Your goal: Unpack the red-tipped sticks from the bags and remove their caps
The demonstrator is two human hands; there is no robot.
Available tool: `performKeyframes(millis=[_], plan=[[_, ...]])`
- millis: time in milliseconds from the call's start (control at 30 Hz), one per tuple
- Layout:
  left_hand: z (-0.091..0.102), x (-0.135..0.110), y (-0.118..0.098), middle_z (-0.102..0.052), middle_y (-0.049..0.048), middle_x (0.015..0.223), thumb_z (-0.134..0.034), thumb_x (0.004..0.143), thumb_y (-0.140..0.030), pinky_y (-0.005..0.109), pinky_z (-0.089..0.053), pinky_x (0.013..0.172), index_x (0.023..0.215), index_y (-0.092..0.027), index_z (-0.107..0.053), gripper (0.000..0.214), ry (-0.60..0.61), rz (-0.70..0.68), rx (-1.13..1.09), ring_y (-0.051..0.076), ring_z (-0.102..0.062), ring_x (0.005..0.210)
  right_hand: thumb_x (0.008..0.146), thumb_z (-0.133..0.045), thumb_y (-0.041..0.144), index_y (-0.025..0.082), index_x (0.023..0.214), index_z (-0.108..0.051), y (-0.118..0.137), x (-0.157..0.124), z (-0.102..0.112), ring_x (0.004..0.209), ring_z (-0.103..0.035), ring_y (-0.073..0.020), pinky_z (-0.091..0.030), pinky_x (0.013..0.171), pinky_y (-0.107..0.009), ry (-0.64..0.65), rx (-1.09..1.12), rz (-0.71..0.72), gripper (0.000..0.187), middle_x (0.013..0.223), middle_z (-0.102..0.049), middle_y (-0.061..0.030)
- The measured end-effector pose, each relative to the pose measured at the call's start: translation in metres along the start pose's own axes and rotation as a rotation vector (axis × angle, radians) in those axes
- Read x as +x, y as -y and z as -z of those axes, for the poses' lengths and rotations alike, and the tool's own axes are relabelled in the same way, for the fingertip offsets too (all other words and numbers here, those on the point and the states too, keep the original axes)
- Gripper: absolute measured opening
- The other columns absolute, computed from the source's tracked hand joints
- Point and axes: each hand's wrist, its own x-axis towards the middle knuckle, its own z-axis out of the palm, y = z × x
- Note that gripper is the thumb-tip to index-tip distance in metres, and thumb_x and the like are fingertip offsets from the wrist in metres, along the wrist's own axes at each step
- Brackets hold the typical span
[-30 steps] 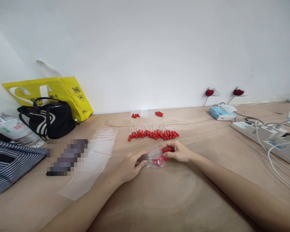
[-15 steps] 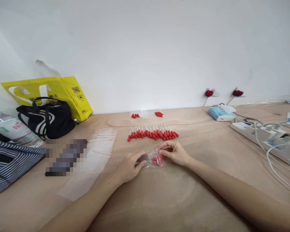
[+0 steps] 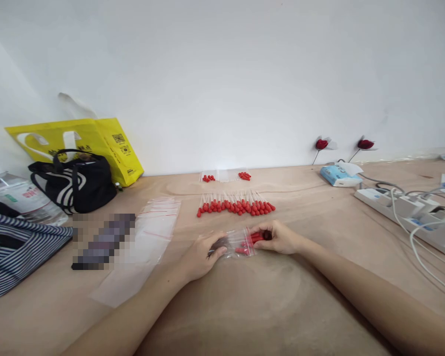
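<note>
My left hand [image 3: 203, 254] is closed on the left part of a clear zip bag [image 3: 232, 246], low over the table. Several red heads show inside the bag, near its red-lined mouth on the right. Between the fingers of my right hand [image 3: 282, 238] are red-tipped sticks [image 3: 258, 236], right at that mouth; how far they reach inside I cannot tell. Something dark beside my left thumb is partly hidden. Just beyond my hands lies a row of red-headed white sticks [image 3: 237, 205], heads toward me.
Flat clear zip bags [image 3: 154, 230] lie left of my hands. Filled bags [image 3: 222, 175] rest by the wall. At left stand a yellow bag [image 3: 128, 158], a black bag [image 3: 92, 183] and a striped bag [image 3: 22, 257]. A tissue pack [image 3: 339, 175] and power strip [image 3: 408, 212] are right.
My right hand has shifted slightly right from the bag's edge and now holds red-tipped sticks at the mouth. My left hand keeps its hold on the bag.
</note>
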Motion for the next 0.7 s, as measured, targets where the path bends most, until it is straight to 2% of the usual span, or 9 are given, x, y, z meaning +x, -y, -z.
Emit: performKeyframes(millis=[133,333,533,700], plan=[[0.001,0.000,-0.001,-0.060,0.0035,0.110,-0.045,0.079,-0.027,0.032,-0.043,0.086,0.110,-0.021,-0.052,0.032,-0.004,-0.004,0.004,0.018,-0.056,0.098,0.064,-0.067,0.037,0.016,0.098,-0.062,-0.006,-0.005,0.011,0.063,-0.054,-0.0112,-0.045,0.057,-0.023,-0.002,-0.020,-0.008,0.040,0.077,-0.063,-0.0019],[0.000,-0.001,0.002,-0.060,0.0023,0.111,-0.045,0.080,-0.028,0.029,-0.045,0.083,0.111,-0.022,-0.051,0.032,0.007,-0.015,-0.012,0.017,-0.056,0.098,0.064,-0.068,0.036,0.016,0.094,-0.064,-0.010,-0.006,0.019,0.067,-0.057,-0.0122,-0.047,0.061,-0.024,0.027,0.008,-0.008,0.036,0.079,-0.064,-0.0024],[0.000,-0.001,0.009,-0.060,0.0019,0.110,-0.045,0.080,-0.029,0.031,-0.043,0.086,0.112,-0.023,-0.050,0.033,-0.018,-0.014,0.021,0.018,-0.055,0.099,0.068,-0.064,0.040,0.015,0.092,-0.063,-0.012,-0.004,0.022,0.066,-0.059,-0.0129,-0.048,0.060,-0.025,-0.147,0.139,-0.015,0.035,0.077,-0.066,-0.0038],[-0.001,-0.001,0.010,-0.059,0.0017,0.111,-0.045,0.080,-0.028,0.031,-0.044,0.085,0.113,-0.023,-0.050,0.034,-0.022,-0.008,0.012,0.018,-0.055,0.099,0.069,-0.061,0.043,0.017,0.092,-0.063,-0.019,0.002,0.010,0.064,-0.058,-0.0130,-0.048,0.058,-0.026,-0.242,0.055,-0.056,0.034,0.077,-0.065,-0.0038]])
